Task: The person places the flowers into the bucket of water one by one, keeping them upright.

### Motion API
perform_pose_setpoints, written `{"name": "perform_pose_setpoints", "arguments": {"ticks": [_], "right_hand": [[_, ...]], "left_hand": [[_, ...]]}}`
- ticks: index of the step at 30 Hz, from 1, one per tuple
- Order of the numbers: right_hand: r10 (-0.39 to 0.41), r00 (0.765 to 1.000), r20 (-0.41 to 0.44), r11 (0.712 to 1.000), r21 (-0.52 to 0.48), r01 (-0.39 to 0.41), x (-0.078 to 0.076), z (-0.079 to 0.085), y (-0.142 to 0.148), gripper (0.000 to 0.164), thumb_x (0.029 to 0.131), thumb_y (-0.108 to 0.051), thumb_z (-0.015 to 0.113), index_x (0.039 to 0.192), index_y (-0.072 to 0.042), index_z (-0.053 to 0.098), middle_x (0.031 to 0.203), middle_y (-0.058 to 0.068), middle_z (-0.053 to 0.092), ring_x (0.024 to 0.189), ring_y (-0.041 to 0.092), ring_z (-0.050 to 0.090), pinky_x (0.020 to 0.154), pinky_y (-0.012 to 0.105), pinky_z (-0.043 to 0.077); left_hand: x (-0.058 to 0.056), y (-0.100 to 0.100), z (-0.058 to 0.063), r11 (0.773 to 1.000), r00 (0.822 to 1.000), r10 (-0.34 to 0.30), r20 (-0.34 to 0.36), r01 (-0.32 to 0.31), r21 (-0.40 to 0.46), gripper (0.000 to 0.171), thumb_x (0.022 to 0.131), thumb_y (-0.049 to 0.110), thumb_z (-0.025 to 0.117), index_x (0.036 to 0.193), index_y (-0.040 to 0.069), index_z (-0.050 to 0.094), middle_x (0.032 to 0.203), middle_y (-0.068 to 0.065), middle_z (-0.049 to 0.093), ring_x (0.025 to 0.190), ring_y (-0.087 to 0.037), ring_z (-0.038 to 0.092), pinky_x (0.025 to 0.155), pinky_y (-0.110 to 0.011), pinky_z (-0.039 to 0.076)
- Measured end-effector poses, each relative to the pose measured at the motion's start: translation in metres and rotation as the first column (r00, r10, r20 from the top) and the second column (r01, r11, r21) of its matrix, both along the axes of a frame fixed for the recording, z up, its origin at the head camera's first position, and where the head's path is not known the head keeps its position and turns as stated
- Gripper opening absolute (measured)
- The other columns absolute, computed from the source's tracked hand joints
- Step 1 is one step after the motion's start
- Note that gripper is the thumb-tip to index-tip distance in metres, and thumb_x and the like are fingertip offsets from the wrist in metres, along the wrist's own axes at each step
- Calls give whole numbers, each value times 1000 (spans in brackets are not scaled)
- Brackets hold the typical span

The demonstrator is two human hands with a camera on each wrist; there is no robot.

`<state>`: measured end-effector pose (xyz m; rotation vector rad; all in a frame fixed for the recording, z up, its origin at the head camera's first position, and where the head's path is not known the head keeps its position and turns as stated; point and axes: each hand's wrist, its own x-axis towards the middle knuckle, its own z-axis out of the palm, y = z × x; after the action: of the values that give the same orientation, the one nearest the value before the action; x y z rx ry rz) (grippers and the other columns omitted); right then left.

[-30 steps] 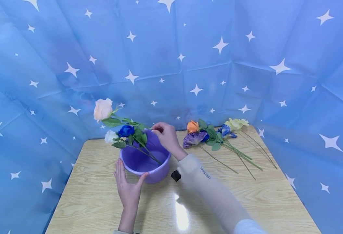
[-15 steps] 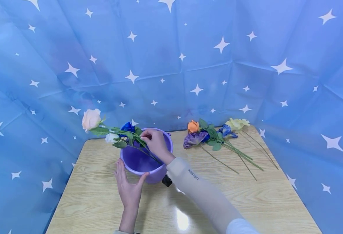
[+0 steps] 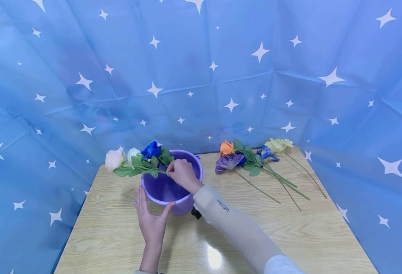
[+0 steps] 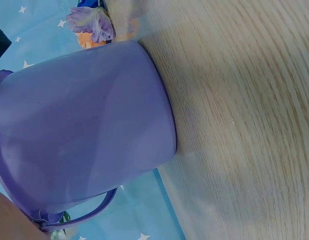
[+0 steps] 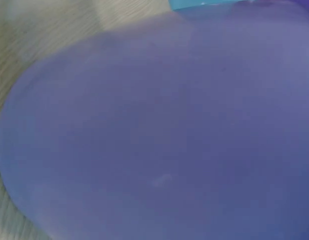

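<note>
A purple bucket (image 3: pixel 183 207) stands on the table in the head view; its side fills much of the left wrist view and nearly all of the right wrist view. My left hand (image 3: pixel 152 224) rests against the bucket's near left side, fingers straight and thumb spread along the rim. Over the mouth, my right hand (image 3: pixel 184 175) pinches the stem of a pale pink rose (image 3: pixel 114 160), whose bloom points left past the rim. A blue rose (image 3: pixel 151 149) and a white flower (image 3: pixel 133 155) lean out at the bucket's left, their stems largely hidden.
To the right lie loose flowers: an orange rose (image 3: pixel 226 147), a purple flower (image 3: pixel 227 163), a blue flower (image 3: pixel 265 152) and a pale yellow one (image 3: pixel 278 145), stems toward the front right. A starry blue curtain (image 3: pixel 201 76) surrounds the wooden table (image 3: pixel 290 232).
My right hand has moved left and lower over the bucket, bringing the pink rose's bloom down beside the white flower. The blue and white blooms have shifted slightly upward. My left hand stays put.
</note>
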<state>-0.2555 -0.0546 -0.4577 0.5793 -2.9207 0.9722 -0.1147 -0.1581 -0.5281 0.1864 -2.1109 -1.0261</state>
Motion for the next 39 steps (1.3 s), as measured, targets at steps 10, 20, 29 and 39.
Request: {"name": "perform_pose_setpoints", "arguments": {"ticks": [10,20,29,39], "right_hand": [[10,994,109,985,168,-28,0,-6,-2,30,90,-11,68,61,-16,60,60,-7,56,57,8,50,66,25,51],[20,986,168,969,239,-61,3,-8,-2,46,92,-6,61,53,-15,39,52,-5,32,52,11,35,53,23,40],[-27,974,224,1000,-1,28,-1,-7,5,5,83,-14,80,86,-16,76,87,-3,76,87,15,71,86,33,60],[-2,979,202,938,-338,72,-4,-3,10,6,90,-13,74,96,-13,76,92,2,78,86,15,73,75,26,61]], "left_hand": [[0,0,0,1000,1000,5,1,-5,-3,113,62,38,91,152,-1,36,159,-20,37,147,-43,33,131,-39,12],[0,-1,1,1000,1000,13,-9,-13,-6,113,63,43,90,152,-2,36,155,-26,40,145,-47,34,131,-40,12],[0,1,1,1000,1000,8,-4,-8,7,112,62,37,91,151,-2,36,158,-20,38,147,-43,32,131,-42,12],[1,1,3,1000,1000,13,25,-13,-7,113,63,37,91,153,0,34,159,-20,36,150,-39,30,131,-43,11]]}}
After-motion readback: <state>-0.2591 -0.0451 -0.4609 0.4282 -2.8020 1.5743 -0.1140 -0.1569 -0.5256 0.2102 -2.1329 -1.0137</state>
